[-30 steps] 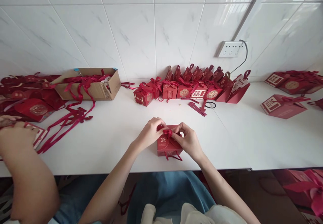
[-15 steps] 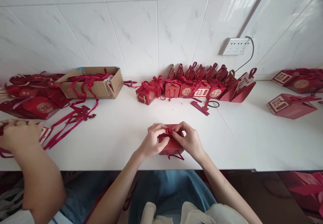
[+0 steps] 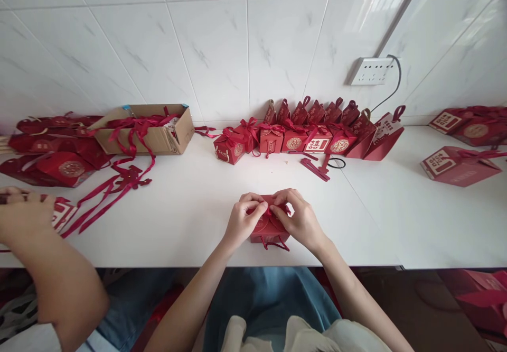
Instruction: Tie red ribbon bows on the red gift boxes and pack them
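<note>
A small red gift box sits on the white table in front of me, with a twisted red cord handle hanging over its near side. Across its top, my left hand pinches the red ribbon between thumb and fingers. From the other side my right hand pinches the same ribbon close to the middle. The fingertips almost meet and partly hide the knot or bow between them.
Red gift boxes line the wall, with flat red strips before them. Left stand a cardboard box of ribbons and more red boxes. A co-worker's arm reaches in there. Another red box stands right.
My left thumb has risen from the front of the box to the ribbon, closing into a pinch. My right hand barely moved. The co-worker's hand has shifted left.
</note>
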{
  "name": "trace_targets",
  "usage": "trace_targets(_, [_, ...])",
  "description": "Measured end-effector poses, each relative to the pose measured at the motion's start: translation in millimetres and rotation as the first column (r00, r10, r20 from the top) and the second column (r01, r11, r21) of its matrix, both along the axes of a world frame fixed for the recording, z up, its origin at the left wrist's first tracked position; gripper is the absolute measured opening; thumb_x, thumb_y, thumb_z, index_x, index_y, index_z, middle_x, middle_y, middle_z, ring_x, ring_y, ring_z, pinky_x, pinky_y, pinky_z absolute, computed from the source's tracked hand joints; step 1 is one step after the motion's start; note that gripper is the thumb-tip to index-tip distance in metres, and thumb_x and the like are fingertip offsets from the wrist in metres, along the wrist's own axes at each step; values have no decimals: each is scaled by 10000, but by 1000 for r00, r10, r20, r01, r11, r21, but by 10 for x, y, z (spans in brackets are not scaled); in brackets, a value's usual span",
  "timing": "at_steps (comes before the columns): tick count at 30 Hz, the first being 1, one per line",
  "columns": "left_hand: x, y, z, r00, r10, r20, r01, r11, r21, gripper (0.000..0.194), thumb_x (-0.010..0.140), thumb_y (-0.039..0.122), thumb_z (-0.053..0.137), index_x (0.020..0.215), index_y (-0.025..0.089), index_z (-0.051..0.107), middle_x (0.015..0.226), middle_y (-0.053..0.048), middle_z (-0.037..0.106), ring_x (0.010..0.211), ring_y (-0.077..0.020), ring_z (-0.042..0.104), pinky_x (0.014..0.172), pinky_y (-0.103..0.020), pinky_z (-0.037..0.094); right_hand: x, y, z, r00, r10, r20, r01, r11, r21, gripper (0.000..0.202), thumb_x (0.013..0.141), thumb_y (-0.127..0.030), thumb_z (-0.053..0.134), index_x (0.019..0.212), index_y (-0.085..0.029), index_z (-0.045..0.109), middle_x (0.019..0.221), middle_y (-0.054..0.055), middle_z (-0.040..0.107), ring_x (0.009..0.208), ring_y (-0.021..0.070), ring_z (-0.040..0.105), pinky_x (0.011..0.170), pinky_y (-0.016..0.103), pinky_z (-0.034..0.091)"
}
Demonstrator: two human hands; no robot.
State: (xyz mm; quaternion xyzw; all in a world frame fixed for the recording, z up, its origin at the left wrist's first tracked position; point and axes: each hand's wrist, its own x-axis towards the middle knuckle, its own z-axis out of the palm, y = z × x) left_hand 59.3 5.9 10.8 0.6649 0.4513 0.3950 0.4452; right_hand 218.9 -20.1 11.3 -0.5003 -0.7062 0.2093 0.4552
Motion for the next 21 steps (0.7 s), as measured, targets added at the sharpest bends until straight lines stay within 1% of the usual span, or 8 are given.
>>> trace_targets(3, [1, -3, -14, 998, 23, 59, -21, 999, -36, 293, 820, 309, 531, 564, 185, 603, 854, -41, 629, 916, -195, 570, 811, -287, 434, 17, -68, -4, 990, -14, 137, -10, 985, 173, 61, 841, -217, 575, 794, -208, 537, 1017, 93, 578, 941, 229, 543, 788, 395, 483])
trace_targets(5, [-14, -3, -12, 998, 3, 66, 0, 999, -45, 296, 817, 306, 532, 557, 187, 609, 862, -38, 630, 912, -194, 570, 803, -281, 431, 22, -102, -17, 973, -33, 230, -22, 972, 233, 70, 834, -222, 605, 789, -203, 554, 1050, 101, 567, 934, 236, 540, 791, 415, 479])
trace_targets(7, [-34, 0, -9, 998, -18, 65, 21, 999, -41, 293, 818, 301, 528, 559, 189, 610, 873, -36, 632, 911, -194, 570, 801, -283, 429, 17, -117, -38, 958, -75, 277, -5, 961, 276, 66, 833, -215, 614, 795, -199, 563, 1051, 103, 570, 923, 238, 543, 794, 425, 474])
trace_targets(10, [-56, 6, -2, 998, -49, 46, 50, 998, -28, 300, 823, 301, 516, 558, 190, 603, 896, -38, 637, 914, -197, 573, 819, -296, 427, -1, -111, -63, 952, -113, 283, 25, 955, 297, 42, 838, -209, 611, 830, -194, 572, 1037, 104, 576, 902, 232, 546, 780, 415, 476])
trace_targets(13, [-66, 2, 18, 997, -69, 15, 70, 998, -11, 329, 827, 298, 502, 528, 190, 587, 896, -43, 643, 918, -202, 577, 838, -311, 431, -21, -98, -61, 953, -94, 288, 5, 955, 296, 19, 849, -184, 590, 833, -194, 588, 1029, 95, 589, 894, 223, 547, 777, 404, 472])
trace_targets(16, [-79, -5, 46, 998, -70, -13, 70, 997, 17, 340, 825, 288, 496, 512, 192, 588, 899, -44, 650, 897, -199, 584, 825, -314, 446, -24, -93, -41, 953, -74, 293, -16, 956, 294, 103, 861, -148, 559, 781, -199, 600, 996, 76, 607, 880, 211, 550, 789, 400, 459])
trace_targets(19, [-119, 2, 57, 999, -6, -52, 10, 997, 77, 348, 830, 276, 489, 512, 191, 604, 888, -44, 648, 861, -188, 591, 791, -305, 463, 13, -87, -17, 952, -70, 298, -18, 959, 283, 115, 855, -143, 563, 767, -198, 613, 964, 74, 601, 863, 208, 552, 785, 393, 457])
trace_targets(21, [-166, 10, 51, 993, 55, -107, -36, 986, 165, 335, 835, 266, 491, 536, 196, 626, 858, -40, 642, 863, -185, 587, 797, -306, 466, 60, -84, -1, 947, -76, 311, -13, 962, 274, 104, 849, -150, 573, 769, -196, 620, 967, 77, 592, 864, 211, 550, 780, 390, 457])
